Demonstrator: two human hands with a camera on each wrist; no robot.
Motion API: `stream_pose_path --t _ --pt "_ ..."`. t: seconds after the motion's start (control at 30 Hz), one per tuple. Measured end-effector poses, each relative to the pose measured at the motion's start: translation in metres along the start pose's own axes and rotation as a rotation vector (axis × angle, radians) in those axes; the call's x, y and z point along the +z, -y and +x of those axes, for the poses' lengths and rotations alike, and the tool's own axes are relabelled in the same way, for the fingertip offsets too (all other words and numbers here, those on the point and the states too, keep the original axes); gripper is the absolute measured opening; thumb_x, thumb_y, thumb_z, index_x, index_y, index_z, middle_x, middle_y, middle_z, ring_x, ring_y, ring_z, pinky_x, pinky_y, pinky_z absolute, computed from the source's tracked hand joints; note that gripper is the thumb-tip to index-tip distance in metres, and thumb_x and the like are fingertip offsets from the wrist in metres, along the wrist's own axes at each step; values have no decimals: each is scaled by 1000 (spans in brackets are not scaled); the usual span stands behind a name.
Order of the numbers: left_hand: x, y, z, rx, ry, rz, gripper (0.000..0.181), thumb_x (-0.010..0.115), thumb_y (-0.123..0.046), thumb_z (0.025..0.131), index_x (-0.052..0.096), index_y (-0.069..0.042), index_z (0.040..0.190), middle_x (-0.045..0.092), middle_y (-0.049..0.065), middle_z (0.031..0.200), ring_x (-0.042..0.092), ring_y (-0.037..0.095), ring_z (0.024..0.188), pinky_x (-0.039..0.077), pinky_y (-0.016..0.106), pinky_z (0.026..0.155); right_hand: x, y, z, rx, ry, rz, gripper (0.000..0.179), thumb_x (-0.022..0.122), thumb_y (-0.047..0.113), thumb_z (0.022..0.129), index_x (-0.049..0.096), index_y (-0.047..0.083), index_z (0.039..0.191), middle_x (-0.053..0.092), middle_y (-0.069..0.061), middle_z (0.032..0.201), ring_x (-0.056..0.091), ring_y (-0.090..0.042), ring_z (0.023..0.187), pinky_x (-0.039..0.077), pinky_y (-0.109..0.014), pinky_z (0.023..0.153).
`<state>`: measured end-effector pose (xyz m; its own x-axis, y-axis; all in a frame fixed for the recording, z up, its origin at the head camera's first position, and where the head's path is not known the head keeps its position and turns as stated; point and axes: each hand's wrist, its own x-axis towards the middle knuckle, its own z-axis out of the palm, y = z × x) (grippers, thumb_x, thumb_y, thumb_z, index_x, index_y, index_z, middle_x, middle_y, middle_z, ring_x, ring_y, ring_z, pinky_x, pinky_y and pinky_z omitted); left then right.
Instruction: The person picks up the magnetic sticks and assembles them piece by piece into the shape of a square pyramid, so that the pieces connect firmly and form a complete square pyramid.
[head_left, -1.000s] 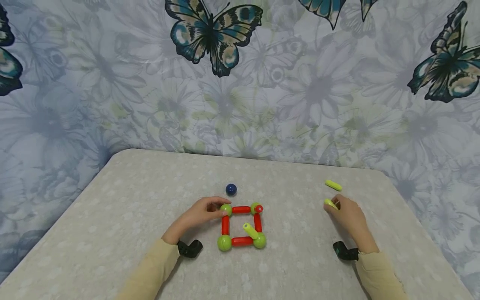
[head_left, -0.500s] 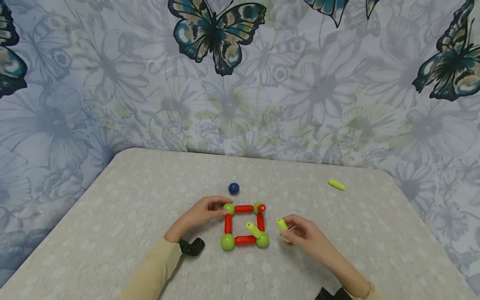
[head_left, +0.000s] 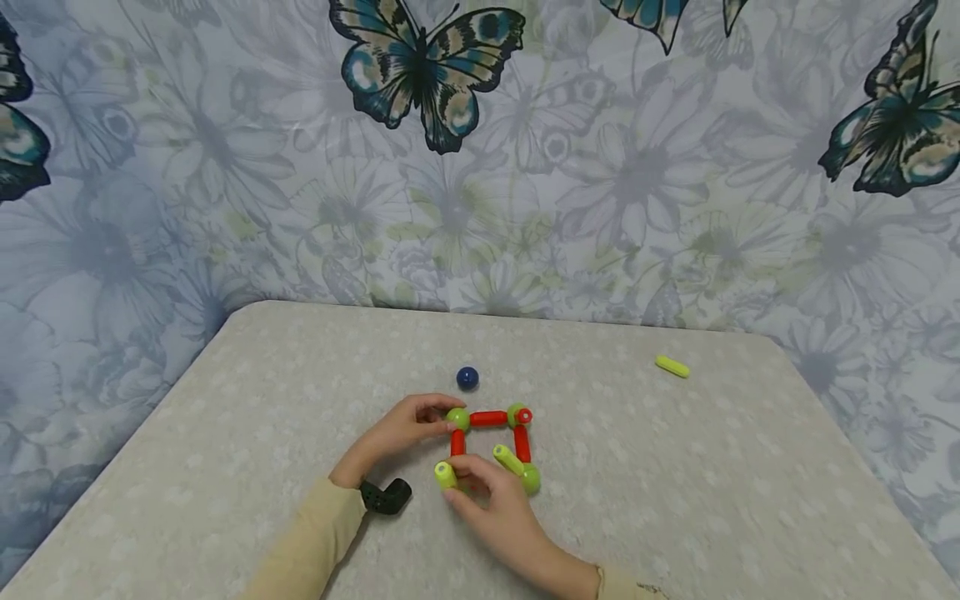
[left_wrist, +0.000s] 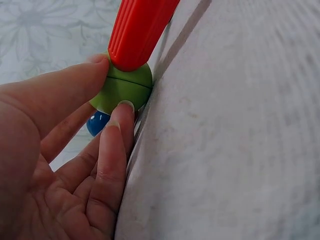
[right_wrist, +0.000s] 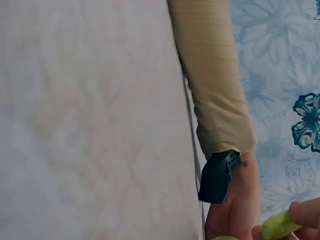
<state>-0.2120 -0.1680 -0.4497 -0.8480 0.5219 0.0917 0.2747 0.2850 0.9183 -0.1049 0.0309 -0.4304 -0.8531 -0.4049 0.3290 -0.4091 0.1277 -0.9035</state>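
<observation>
A square of red rods (head_left: pixel 488 418) and green balls (head_left: pixel 531 478) lies on the table. My left hand (head_left: pixel 408 423) pinches the ball (left_wrist: pixel 125 90) at its far left corner between thumb and fingers. At the near left corner, my right hand (head_left: pixel 510 525) holds a yellow-green rod (head_left: pixel 446 475) on end between thumb and fingers. That hand covers the near red rod and most of the corner ball beneath. Another yellow-green rod (head_left: pixel 507 457) stands up from the near right ball, and a red rod (head_left: pixel 524 416) points up from the far right one.
Behind the square sits a dark blue ball (head_left: pixel 467 378). A loose yellow-green rod (head_left: pixel 672 367) lies toward the back right of the table (head_left: pixel 712 467). The patterned wall (head_left: pixel 570 208) rises at the table's far edge. A black wrist camera (head_left: pixel 386 497) sits at my left cuff.
My right hand has picked up a yellow-green rod from the right and carried it left to the square's near left corner. My left hand keeps its hold on the far left ball.
</observation>
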Motion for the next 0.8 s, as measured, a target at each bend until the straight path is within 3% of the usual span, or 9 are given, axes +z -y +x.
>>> stream_pose_path --t 0.23,0.6,0.8 --pt "4 0 -1 -12 -7 -18 34 63 -10 90 59 1 122 62 11 111 58 22 80 46 27 68 8 -11 7 -17 -83 -155 28 69 6 85 63 8 113 64 0 102 60 -11 91 50 -29 74" --pt "2 2 -1 1 -1 2 34 63 -12 91 60 1 122 63 10 110 58 19 78 46 28 67 10 -15 15 -19 -87 -230 29 69 7 85 63 7 113 63 0 101 59 -9 90 49 -26 73" --pt "2 2 1 -7 12 -8 33 61 -7 91 58 2 123 62 13 111 58 20 80 47 28 69 8 -15 19 0 -76 -255 38 69 7 85 59 5 122 64 -2 102 59 -9 88 49 -24 69"
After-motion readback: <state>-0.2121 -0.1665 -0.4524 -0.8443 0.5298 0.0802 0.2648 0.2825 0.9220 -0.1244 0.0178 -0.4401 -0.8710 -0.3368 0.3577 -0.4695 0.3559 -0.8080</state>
